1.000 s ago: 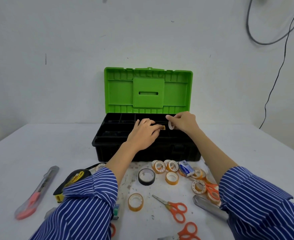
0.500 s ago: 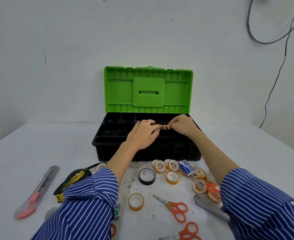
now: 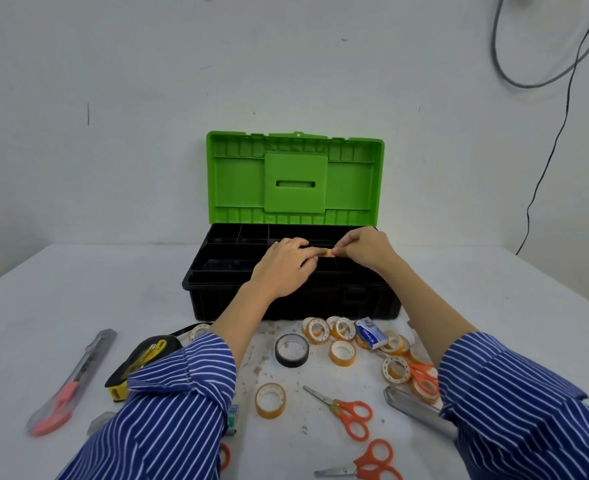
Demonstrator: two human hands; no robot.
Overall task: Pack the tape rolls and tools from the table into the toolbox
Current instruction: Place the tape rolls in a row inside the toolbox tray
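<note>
The black toolbox stands open with its green lid upright at the back. Both hands hover over its tray. My left hand and my right hand meet at a small yellowish tape roll, each pinching one side of it. On the table in front lie a black tape roll, several yellow tape rolls, orange scissors, a second pair of scissors, a tape measure and a pink utility knife.
A small blue box lies among the rolls. A grey tool lies by my right sleeve. Cables hang on the wall at the right. The white table stretches to both sides of the toolbox.
My right hand, which held a small white ring slightly apart a second ago, has closed in on my left hand. Both now pinch the small roll over the tray.
</note>
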